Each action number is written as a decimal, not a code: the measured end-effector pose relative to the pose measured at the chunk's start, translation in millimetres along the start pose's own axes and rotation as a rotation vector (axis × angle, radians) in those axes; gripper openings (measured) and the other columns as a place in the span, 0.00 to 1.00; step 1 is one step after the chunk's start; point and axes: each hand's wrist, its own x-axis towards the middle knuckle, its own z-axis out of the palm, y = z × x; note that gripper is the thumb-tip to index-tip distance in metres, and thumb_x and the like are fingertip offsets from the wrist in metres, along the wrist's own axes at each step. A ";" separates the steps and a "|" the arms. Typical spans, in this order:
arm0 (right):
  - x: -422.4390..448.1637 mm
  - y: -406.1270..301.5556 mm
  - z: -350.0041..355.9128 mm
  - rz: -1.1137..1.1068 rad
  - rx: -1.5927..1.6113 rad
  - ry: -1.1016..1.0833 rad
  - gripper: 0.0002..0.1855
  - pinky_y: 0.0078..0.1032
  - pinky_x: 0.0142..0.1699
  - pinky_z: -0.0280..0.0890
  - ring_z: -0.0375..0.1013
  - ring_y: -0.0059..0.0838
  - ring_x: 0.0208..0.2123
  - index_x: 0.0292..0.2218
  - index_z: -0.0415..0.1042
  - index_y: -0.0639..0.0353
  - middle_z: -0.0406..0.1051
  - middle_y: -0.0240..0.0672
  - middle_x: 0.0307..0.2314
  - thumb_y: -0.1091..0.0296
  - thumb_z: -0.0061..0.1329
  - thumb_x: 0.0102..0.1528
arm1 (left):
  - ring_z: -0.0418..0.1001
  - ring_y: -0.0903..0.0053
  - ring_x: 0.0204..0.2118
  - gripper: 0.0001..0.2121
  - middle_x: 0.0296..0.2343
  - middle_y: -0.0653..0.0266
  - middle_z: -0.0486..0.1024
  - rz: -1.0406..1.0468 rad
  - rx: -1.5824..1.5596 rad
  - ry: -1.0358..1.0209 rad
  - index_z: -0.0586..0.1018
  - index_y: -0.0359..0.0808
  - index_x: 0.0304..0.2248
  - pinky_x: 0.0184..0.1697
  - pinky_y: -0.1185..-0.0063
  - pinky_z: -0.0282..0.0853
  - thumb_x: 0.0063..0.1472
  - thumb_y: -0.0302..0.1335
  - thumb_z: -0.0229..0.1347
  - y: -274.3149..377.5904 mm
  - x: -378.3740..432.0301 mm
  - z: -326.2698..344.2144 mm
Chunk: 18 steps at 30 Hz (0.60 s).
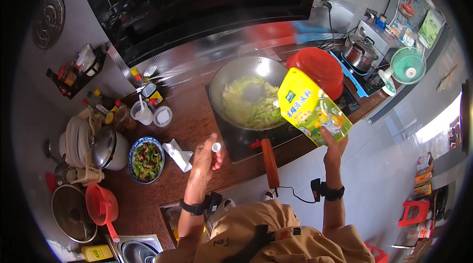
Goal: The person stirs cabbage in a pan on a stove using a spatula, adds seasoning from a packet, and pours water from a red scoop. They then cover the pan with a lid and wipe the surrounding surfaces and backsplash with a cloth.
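Observation:
My right hand [334, 141] grips the lower end of a yellow seasoning pouch [314, 108]. The pouch is tilted, with its spout over the right side of a steel wok [229, 74]. Chopped pale-green vegetables [258, 109] lie inside the wok, partly veiled by steam. Between the fingers of my left hand [205, 157] is a small white cap [216, 147], held just left of an induction cooktop [236, 154]. The wok's wooden handle [270, 163] points towards me over the counter edge. Whether anything flows from the spout cannot be made out.
A patterned bowl of cooked green vegetables [146, 159] and a crumpled white tissue [178, 155] lie left. A red basin [317, 71] stands behind the pouch, near a lidded pot [359, 52] and a green fan [408, 65]. A red dipper [101, 204] sits near the sink [157, 239].

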 end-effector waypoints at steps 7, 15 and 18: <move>15.8 23.5 -0.7 -0.006 -0.080 0.018 0.22 0.18 0.37 0.64 0.69 0.22 0.30 0.39 0.63 0.69 0.69 0.38 0.31 0.79 0.54 0.40 | 0.58 0.85 0.07 0.21 0.07 0.71 0.62 -0.084 -0.030 0.251 0.65 0.41 0.12 0.09 0.88 0.48 0.52 0.48 0.49 -34.4 -19.4 -53.6; 20.4 27.1 4.7 -0.024 -0.060 0.026 0.22 0.18 0.37 0.64 0.69 0.22 0.30 0.39 0.64 0.69 0.69 0.37 0.31 0.77 0.54 0.40 | 0.57 0.83 0.08 0.20 0.08 0.70 0.61 -0.063 -0.106 0.377 0.65 0.40 0.13 0.10 0.86 0.50 0.55 0.45 0.47 -65.1 -39.0 -88.2; 21.2 27.3 3.2 0.035 -0.033 -0.004 0.24 0.18 0.37 0.63 0.68 0.22 0.33 0.41 0.62 0.68 0.68 0.37 0.33 0.77 0.53 0.41 | 0.57 0.83 0.08 0.21 0.08 0.70 0.61 -0.091 -0.102 0.361 0.65 0.40 0.13 0.10 0.85 0.50 0.55 0.45 0.46 -69.7 -39.9 -89.3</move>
